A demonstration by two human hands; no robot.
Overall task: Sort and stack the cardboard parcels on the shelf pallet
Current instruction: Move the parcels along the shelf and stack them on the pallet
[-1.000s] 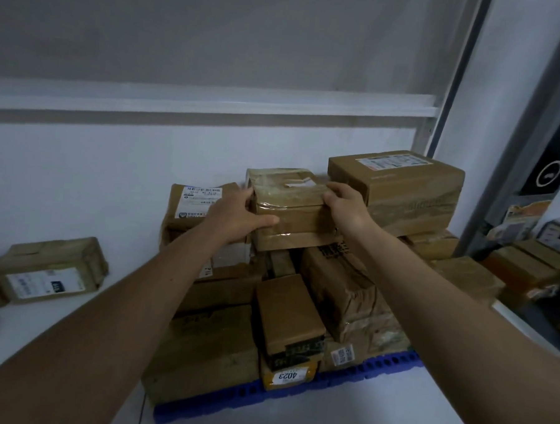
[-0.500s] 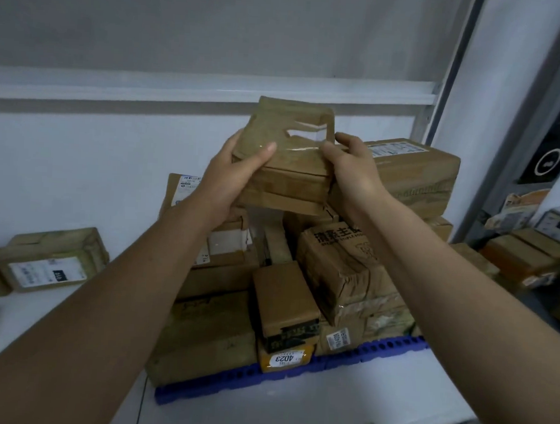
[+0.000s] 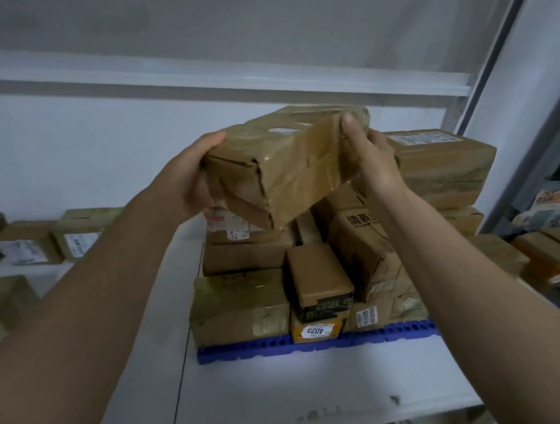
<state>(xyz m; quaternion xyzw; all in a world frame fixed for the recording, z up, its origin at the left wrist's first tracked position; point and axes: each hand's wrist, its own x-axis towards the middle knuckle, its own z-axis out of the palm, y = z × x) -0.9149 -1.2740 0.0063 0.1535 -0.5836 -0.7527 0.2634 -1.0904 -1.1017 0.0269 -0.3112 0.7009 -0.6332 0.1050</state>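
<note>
A long taped cardboard parcel (image 3: 294,160) hangs tilted in the air above the stack, its near end low at the left. My left hand (image 3: 186,177) grips that near end from the left and below. My right hand (image 3: 369,158) holds the far upper end, fingers over the top edge. Below sits a stack of several brown parcels (image 3: 245,300) on a blue plastic pallet (image 3: 395,331) on the white shelf (image 3: 295,384). A large box with a white label (image 3: 443,162) tops the stack at the right.
Loose parcels (image 3: 43,241) lie on the shelf at the left, near the wall. More parcels (image 3: 549,255) fill the neighbouring bay beyond the grey upright post (image 3: 487,70). A white shelf beam (image 3: 214,78) runs overhead.
The parcel was lifted off the top of the stack and has turned, so its end face now points toward me and to the left. Both hands shifted with it.
</note>
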